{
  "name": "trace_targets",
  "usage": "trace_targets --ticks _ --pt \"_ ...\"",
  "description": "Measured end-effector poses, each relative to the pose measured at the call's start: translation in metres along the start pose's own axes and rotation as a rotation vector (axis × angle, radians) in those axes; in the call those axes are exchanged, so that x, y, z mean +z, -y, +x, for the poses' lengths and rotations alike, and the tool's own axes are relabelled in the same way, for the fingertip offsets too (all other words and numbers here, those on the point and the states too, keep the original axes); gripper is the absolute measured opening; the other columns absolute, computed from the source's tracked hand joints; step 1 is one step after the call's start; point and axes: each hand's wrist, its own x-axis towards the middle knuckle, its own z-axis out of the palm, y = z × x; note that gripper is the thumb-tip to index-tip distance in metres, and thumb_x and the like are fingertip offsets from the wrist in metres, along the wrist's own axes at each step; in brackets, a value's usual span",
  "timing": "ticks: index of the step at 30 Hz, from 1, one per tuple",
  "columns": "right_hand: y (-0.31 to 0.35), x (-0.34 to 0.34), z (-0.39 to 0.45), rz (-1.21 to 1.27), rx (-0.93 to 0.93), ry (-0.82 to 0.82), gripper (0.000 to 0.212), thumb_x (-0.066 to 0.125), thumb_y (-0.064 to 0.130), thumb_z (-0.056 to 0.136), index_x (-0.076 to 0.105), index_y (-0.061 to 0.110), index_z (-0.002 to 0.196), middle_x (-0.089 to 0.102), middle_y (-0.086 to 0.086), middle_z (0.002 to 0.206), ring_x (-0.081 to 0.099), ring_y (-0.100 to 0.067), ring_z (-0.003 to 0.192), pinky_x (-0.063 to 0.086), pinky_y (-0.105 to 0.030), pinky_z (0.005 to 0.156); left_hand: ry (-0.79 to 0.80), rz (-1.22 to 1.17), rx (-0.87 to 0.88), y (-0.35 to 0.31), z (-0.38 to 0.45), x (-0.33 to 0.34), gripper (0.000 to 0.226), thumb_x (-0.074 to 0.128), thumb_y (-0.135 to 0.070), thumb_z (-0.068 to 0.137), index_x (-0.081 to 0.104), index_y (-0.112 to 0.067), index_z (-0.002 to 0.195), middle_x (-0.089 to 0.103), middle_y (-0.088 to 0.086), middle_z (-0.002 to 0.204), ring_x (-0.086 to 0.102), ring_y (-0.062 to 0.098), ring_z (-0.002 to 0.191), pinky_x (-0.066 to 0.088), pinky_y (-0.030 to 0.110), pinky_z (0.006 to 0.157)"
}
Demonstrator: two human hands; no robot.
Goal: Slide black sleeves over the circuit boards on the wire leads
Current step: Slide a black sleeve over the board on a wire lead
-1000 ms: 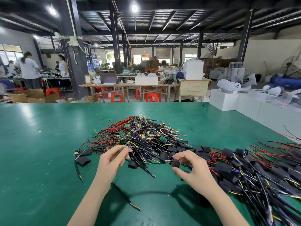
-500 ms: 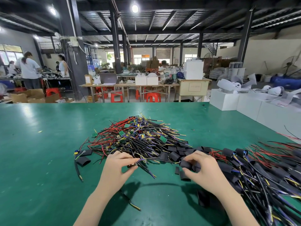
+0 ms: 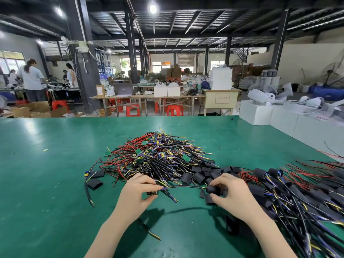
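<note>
A heap of wire leads with small green circuit boards (image 3: 160, 157) lies in the middle of the green table (image 3: 46, 183). My left hand (image 3: 137, 194) pinches one small circuit board (image 3: 152, 192) by its wire end. A black lead (image 3: 186, 186) runs from it to my right hand (image 3: 232, 196), which pinches a black sleeve (image 3: 213, 189) around that lead. Loose black sleeves (image 3: 197, 176) lie between the heap and my right hand. A second heap of leads with sleeves on them (image 3: 297, 198) fills the right side.
Two stray black sleeves (image 3: 95, 183) and a loose black wire (image 3: 89, 196) lie left of my left hand. Another wire (image 3: 150, 232) lies under my left forearm. White boxes (image 3: 279, 118) line the table's far right edge. People work at benches far behind.
My left hand dropped from the heap's edge toward me with a board. My right hand picked a sleeve and now has it on the lead stretched between both hands.
</note>
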Motion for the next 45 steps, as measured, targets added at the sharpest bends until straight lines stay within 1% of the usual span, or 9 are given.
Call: trace_targets --ticks 3,7,11,15,22,29,32,38,45 --pt "-0.001 -0.001 0.002 0.172 0.138 -0.064 0.016 0.08 0.017 0.068 0.073 0.024 0.08 0.069 0.012 0.08 0.062 -0.003 0.075 0.043 -0.013 0.07 -0.013 0.015 0.02 0.001 0.001 -0.001 0.035 0.087 0.004 0.061 0.081 -0.02 0.086 0.069 -0.006 0.082 0.059 0.022 0.076 0.051 0.04 0.072" --pt "-0.003 -0.001 0.003 0.256 0.219 -0.022 0.015 0.082 0.019 0.067 0.075 0.02 0.081 0.072 0.01 0.08 0.066 -0.006 0.076 0.049 -0.02 0.074 -0.015 0.036 0.027 0.002 0.0 -0.002 0.038 0.087 0.006 0.059 0.081 -0.02 0.085 0.07 -0.007 0.083 0.059 0.021 0.077 0.05 0.037 0.073" --pt "-0.003 -0.001 0.001 0.119 0.072 -0.02 0.021 0.078 0.014 0.064 0.071 0.025 0.08 0.065 0.013 0.08 0.059 -0.004 0.074 0.044 -0.015 0.069 -0.014 0.011 0.013 0.002 0.0 -0.001 0.038 0.086 0.006 0.061 0.081 -0.021 0.086 0.07 -0.008 0.085 0.059 0.021 0.079 0.048 0.035 0.076" --pt "-0.004 0.001 0.0 -0.044 -0.107 0.01 0.027 0.072 0.011 0.066 0.069 0.02 0.092 0.055 0.015 0.09 0.052 -0.007 0.09 0.044 -0.022 0.081 -0.021 -0.073 -0.1 -0.003 0.0 0.0 0.035 0.083 -0.002 0.068 0.077 -0.026 0.092 0.067 -0.016 0.086 0.055 0.011 0.084 0.042 0.024 0.078" --pt "-0.005 0.001 -0.001 -0.079 -0.11 0.0 0.029 0.072 0.013 0.069 0.068 0.019 0.098 0.056 0.012 0.096 0.053 -0.011 0.097 0.046 -0.028 0.086 0.073 -0.214 -0.174 -0.006 -0.004 0.002 0.074 0.076 -0.012 0.08 0.042 -0.041 0.139 0.064 -0.012 0.085 0.052 0.009 0.079 0.041 0.017 0.079" --pt "0.001 0.0 -0.001 0.01 -0.069 -0.067 0.023 0.074 0.012 0.068 0.072 0.021 0.09 0.06 0.013 0.088 0.056 -0.001 0.083 0.044 -0.016 0.077 0.018 -0.089 -0.112 -0.005 -0.004 0.004 0.026 0.074 -0.011 0.083 0.072 -0.027 0.104 0.062 -0.012 0.088 0.055 0.008 0.088 0.045 0.026 0.079" --pt "0.002 -0.001 -0.001 0.102 0.02 -0.05 0.02 0.077 0.012 0.067 0.074 0.024 0.082 0.062 0.011 0.077 0.055 -0.003 0.07 0.038 -0.009 0.064 -0.061 -0.111 -0.1 -0.005 -0.003 0.004 0.024 0.076 -0.004 0.08 0.077 -0.021 0.098 0.065 -0.009 0.089 0.058 0.014 0.089 0.047 0.028 0.082" --pt "0.004 -0.001 0.0 0.218 0.176 0.075 0.007 0.079 0.021 0.071 0.074 0.024 0.075 0.07 0.009 0.069 0.054 0.003 0.058 0.04 -0.008 0.061 -0.091 -0.261 -0.186 -0.004 -0.002 0.001 0.032 0.075 -0.003 0.081 0.078 -0.029 0.097 0.068 -0.01 0.095 0.058 0.009 0.096 0.042 0.013 0.086" --pt "0.011 -0.003 -0.002 0.267 0.134 -0.034 0.027 0.084 0.012 0.064 0.07 0.032 0.073 0.071 0.013 0.077 0.062 0.003 0.072 0.042 -0.006 0.067 -0.042 -0.407 -0.287 -0.004 0.001 -0.001 0.022 0.064 -0.001 0.089 0.073 -0.021 0.092 0.072 -0.006 0.09 0.065 0.011 0.089 0.049 0.022 0.084"
